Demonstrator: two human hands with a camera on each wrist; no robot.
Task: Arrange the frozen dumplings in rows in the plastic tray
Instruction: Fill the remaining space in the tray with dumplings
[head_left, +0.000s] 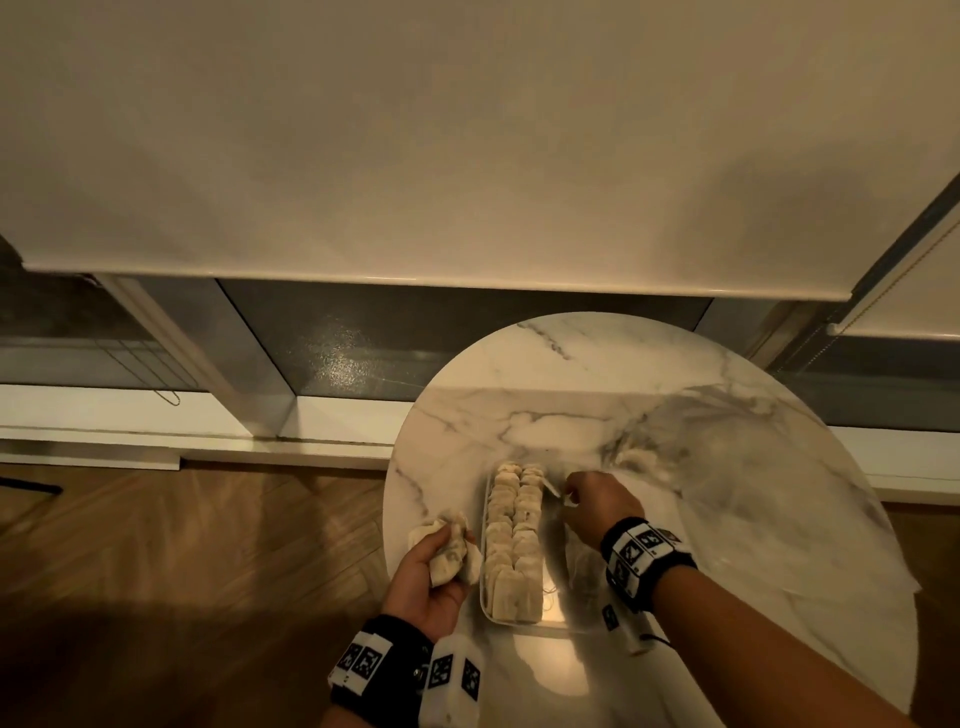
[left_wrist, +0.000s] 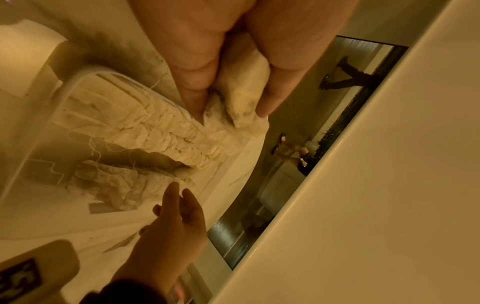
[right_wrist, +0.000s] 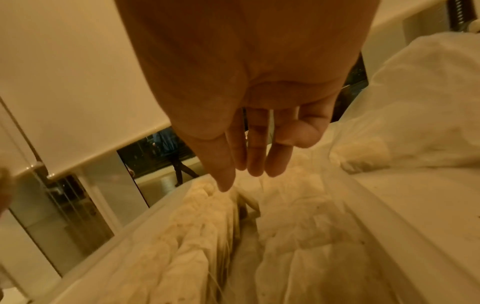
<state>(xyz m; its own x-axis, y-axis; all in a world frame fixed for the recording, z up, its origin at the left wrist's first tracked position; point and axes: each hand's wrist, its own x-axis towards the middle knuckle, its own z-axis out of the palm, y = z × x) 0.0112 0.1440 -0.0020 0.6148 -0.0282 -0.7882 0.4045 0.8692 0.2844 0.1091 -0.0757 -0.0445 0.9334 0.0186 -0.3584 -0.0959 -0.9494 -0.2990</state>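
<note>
A clear plastic tray (head_left: 484, 577) lies on the round marble table (head_left: 597, 374). Two full rows of pale dumplings (head_left: 514, 535) stand in it on their edges; a shorter third row (left_wrist: 116, 185) lies along its right side. Left of the tray, my left hand (head_left: 441, 566) grips several dumplings (head_left: 452, 551) over the table's edge; the left wrist view shows one dumpling (left_wrist: 244, 96) between thumb and fingers. My right hand (head_left: 569, 496) hangs over the tray's far right part, fingers (right_wrist: 246, 164) straight and empty, their tips at the third row (right_wrist: 298, 226).
A crumpled clear plastic bag (head_left: 727, 493) with more dumplings (head_left: 636, 460) in it covers the table's right side, right up against the tray. The table's left edge is just beside my left hand, with wooden floor (head_left: 182, 545) below. A window and blind stand behind.
</note>
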